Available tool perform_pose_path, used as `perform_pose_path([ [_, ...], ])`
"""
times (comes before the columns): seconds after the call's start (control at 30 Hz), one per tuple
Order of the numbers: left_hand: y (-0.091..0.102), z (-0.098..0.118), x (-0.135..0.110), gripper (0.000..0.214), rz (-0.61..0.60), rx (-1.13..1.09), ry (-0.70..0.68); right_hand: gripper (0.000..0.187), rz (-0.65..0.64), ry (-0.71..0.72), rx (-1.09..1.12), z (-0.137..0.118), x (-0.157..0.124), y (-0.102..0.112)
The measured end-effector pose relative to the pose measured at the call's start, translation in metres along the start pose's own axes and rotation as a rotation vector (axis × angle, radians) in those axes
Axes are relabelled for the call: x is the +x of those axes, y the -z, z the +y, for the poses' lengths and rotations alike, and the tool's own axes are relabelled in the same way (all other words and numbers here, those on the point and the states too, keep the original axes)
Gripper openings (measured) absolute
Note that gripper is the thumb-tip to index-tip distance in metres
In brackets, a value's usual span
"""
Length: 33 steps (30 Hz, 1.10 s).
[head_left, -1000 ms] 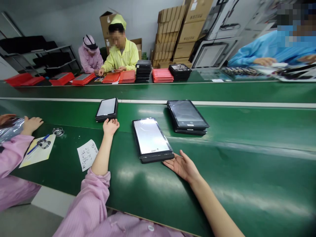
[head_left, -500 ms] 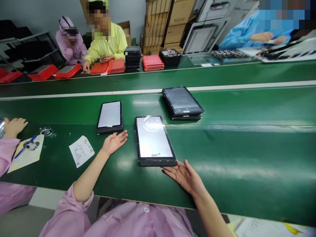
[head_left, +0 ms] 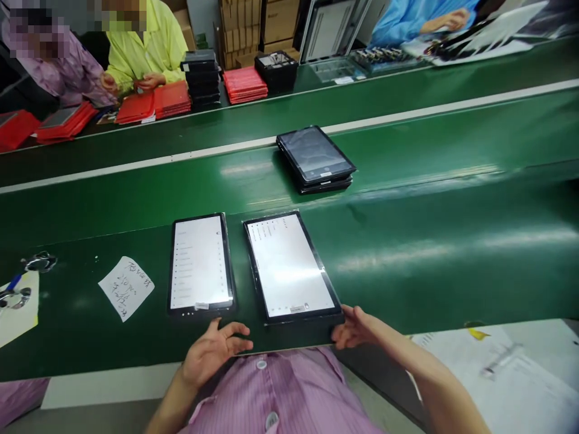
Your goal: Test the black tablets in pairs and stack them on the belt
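Note:
Two tablets with lit white screens lie side by side near the front edge of the green table. The left tablet shows a list and sits flat. Just below its lower edge is my left hand, palm up with fingers apart and nothing in it. The right tablet, under clear film, looks thick at its lower edge; whether more lies beneath it is hidden. At its lower right corner my right hand has its fingers curled against the edge.
A stack of dark-screened tablets stands farther back. Left lie a handwritten note and a metal ring-shaped piece. Beyond a white strip, co-workers sit by red pouches and a black stack. Papers lie lower right.
Both lit tablets are nearer the table's front edge, the left one clearly shifted toward me. My right fingers have curled at the right tablet's corner. The camera view has tilted down and turned.

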<state>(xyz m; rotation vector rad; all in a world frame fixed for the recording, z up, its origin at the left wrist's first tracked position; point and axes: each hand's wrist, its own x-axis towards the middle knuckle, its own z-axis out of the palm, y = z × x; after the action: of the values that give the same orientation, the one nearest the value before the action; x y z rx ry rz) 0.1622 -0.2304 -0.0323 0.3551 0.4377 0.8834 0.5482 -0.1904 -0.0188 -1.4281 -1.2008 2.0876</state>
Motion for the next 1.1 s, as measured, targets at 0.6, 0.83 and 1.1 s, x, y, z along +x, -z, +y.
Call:
perform_pose_path([
  [0.6, 0.061, 0.209, 0.120, 0.056, 0.832, 1.048, -0.619, 0.041, 0.646, 0.729, -1.261, -0.134, 0.162, 0.016],
  [0.83, 0.077, 0.212, 0.121, 0.077, 0.547, 0.815, -0.528, 0.035, 0.536, 0.885, -1.182, -0.116, 0.145, 0.026],
  [1.1, 0.082, 0.232, 0.084, 0.104, 0.298, 1.055, -0.225, 0.054, 0.605, 1.087, -0.969, -0.129, 0.118, 0.029],
])
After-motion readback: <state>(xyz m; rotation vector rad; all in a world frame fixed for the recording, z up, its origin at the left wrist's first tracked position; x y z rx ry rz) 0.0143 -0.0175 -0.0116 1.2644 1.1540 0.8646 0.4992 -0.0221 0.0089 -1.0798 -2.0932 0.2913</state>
